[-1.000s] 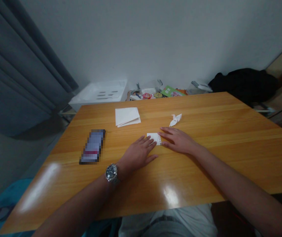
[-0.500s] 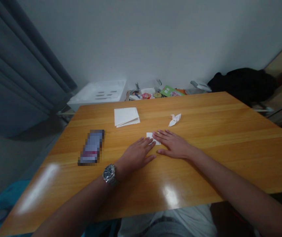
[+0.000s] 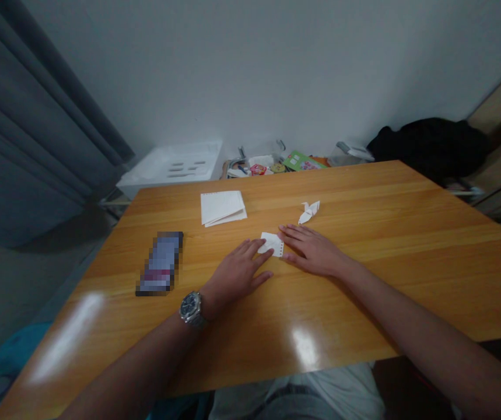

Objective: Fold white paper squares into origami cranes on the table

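Note:
A small white piece of paper [image 3: 273, 244] with a row of punched holes along its right edge lies on the table between my hands. My left hand [image 3: 242, 269], with a watch at the wrist, rests with fingers stretched out, their tips on the paper's left side. My right hand [image 3: 312, 249] lies flat, fingers extended, its fingertips at the paper's right edge. Just beyond my right hand sits a folded white paper bird [image 3: 309, 212].
A folded stack of white paper [image 3: 222, 207] lies behind my left hand. To the left is a phone [image 3: 160, 262]. Past the wooden table's [image 3: 355, 198] far edge stand a white tray [image 3: 176, 163] and assorted small items. A black cloth heap [image 3: 430, 146] is at the right.
My hands have drawn slightly apart, my right hand sliding off to the right. More of the small paper shows, turned a little, with its holed edge now visible.

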A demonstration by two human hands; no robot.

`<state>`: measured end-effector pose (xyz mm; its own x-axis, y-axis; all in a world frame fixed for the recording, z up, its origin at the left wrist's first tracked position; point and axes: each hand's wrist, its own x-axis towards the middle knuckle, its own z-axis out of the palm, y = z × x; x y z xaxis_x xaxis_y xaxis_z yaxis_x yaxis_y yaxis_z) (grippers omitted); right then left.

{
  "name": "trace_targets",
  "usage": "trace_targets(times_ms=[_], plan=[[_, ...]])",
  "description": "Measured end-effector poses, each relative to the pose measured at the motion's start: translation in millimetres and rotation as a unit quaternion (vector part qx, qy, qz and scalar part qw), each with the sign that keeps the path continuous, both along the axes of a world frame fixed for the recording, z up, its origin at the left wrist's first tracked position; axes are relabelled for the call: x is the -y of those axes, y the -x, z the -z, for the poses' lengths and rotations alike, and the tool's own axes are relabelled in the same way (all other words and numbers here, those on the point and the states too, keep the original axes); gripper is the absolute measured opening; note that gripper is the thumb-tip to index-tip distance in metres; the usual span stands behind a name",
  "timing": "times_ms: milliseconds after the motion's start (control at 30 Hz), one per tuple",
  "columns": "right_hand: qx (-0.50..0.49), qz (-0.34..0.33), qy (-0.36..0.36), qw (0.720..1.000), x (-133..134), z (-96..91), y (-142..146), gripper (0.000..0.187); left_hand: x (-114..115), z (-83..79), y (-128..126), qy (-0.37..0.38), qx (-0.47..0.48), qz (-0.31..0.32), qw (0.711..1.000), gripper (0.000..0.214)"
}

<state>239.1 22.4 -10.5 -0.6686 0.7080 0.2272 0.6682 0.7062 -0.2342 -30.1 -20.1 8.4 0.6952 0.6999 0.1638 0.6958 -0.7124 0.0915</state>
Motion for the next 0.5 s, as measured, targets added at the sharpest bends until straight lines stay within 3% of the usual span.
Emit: trace_targets(times_ms=[267,500], plan=[[-0.038,-0.081,0.004,0.996,4,-10.1,-5,0.051,-6,-5.7,4,-0.027,0.002,-0.043,0.999,0.05],[-0.054,-0.124,0.039,0.99,14,-12.5,5,0.055,-5,-3.7,5,0.006,0.02,-0.023,1.0,0.051]])
